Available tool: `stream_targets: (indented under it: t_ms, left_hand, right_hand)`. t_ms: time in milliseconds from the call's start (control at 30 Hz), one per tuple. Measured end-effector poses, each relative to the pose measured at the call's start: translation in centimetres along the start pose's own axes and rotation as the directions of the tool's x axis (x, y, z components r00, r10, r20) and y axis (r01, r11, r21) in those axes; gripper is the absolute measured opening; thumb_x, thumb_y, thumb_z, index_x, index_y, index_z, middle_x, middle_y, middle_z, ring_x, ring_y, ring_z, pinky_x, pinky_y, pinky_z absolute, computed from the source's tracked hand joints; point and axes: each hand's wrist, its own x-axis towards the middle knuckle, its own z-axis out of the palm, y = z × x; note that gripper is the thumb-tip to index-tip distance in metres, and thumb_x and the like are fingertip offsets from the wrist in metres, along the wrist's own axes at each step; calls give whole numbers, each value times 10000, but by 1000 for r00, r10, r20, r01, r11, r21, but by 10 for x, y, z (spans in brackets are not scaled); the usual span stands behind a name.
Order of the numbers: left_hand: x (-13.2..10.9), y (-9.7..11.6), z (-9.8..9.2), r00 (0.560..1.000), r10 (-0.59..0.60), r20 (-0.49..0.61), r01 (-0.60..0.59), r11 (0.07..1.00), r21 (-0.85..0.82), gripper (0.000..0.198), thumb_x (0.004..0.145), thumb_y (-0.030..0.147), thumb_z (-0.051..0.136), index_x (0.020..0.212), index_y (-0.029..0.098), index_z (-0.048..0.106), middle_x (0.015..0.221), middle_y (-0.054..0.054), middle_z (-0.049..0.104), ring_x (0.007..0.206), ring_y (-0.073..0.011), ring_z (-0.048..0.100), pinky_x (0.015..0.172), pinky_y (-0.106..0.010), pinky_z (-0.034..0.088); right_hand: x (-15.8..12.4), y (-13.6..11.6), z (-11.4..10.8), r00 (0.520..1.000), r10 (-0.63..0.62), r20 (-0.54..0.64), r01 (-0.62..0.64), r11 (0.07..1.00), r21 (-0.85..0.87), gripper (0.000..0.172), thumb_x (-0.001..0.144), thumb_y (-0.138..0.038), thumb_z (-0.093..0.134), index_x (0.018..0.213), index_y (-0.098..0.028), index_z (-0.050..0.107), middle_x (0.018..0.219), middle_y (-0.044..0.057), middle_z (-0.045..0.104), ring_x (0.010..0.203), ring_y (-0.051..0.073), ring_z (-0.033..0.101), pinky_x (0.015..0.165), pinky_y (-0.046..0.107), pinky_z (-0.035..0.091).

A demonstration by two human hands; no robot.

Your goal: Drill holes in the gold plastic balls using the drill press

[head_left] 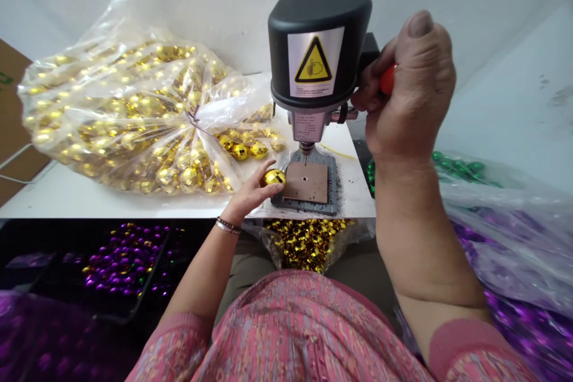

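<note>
My left hand point(254, 190) holds a shiny gold faceted ball point(274, 178) between thumb and fingers, at the left edge of a brown square plate point(308, 182) with a small hole. That plate lies on the dark grey base point(332, 191) of a drill press. Above it hangs the black machine head point(320, 18) with a yellow warning label, its thin bit over the plate. Wrapped round a red knob point(387, 79) on the machine's right side is my right hand point(409, 86), raised high.
A tied clear bag point(111, 113) of gold balls fills the left of the white table point(80, 200). Loose gold balls point(242, 151) lie beside it. Gold pieces point(308, 242) fill a bag below the table edge. Purple balls point(123, 259) are lower left; green ones point(456, 164) and purple ones sit right.
</note>
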Motion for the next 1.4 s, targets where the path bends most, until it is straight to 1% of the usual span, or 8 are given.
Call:
stream_targets:
  t_ms: [233,333,467,600,733,967,1200,1400]
  left_hand:
    - [-3,3,7,994,-90,-61,79,985,-154,666,787,517,720,1308,183,473,932,-15,652,770,-127,593,652,-242,460]
    - [-1,2,10,993,-117,-20,108,961,-255,716,791,548,722,1364,189,485,1023,-52,665,763,-139,634,600,-236,442]
    - [8,0,16,993,-115,-7,111,968,-227,786,766,523,779,1424,185,513,1064,-67,683,757,-135,626,631,-245,459]
    - [21,4,24,997,-58,-42,53,991,-120,718,736,460,812,1351,154,602,1022,-65,697,787,-157,615,705,-279,500]
    - [33,12,34,996,-43,-83,47,998,43,537,766,411,791,1230,164,683,924,-52,705,813,-178,612,735,-284,512]
    - [41,17,44,995,-38,-91,60,966,252,535,786,407,773,1261,180,679,931,-49,721,807,-176,621,761,-289,509]
    - [42,32,53,999,-16,-29,27,901,432,626,731,366,798,1305,159,657,981,-45,740,863,-195,654,814,-303,511]
    - [46,32,62,1000,-23,16,16,947,320,583,720,311,786,1265,136,678,939,-37,745,811,-181,651,732,-267,512]
  right_hand:
    - [27,4,7,984,176,0,-176,983,57,483,911,-599,489,647,-208,385,472,-71,373,357,46,327,323,232,183]
    - [36,2,10,952,306,-11,-304,950,68,410,998,-431,352,660,-199,380,453,-73,371,333,46,301,320,208,149]
    - [40,0,9,913,406,36,-407,907,107,395,976,-443,367,662,-204,380,471,-63,372,341,48,277,333,229,139]
    - [39,-1,6,912,407,39,-409,907,103,394,941,-488,451,670,-207,394,480,-63,372,351,53,273,339,232,155]
    - [38,1,6,914,402,63,-406,910,81,527,892,-686,425,676,-208,374,469,-73,352,351,44,270,335,216,185]
    - [39,12,6,958,276,76,-283,955,88,798,597,-1002,379,708,-213,336,476,-102,326,357,9,248,315,172,179]
    - [37,11,5,953,291,83,-299,949,97,801,591,-1002,399,708,-211,342,483,-96,336,364,9,261,318,174,186]
    - [38,8,2,936,333,111,-346,930,124,734,631,-923,523,730,-211,372,502,-92,361,387,16,267,346,198,180]
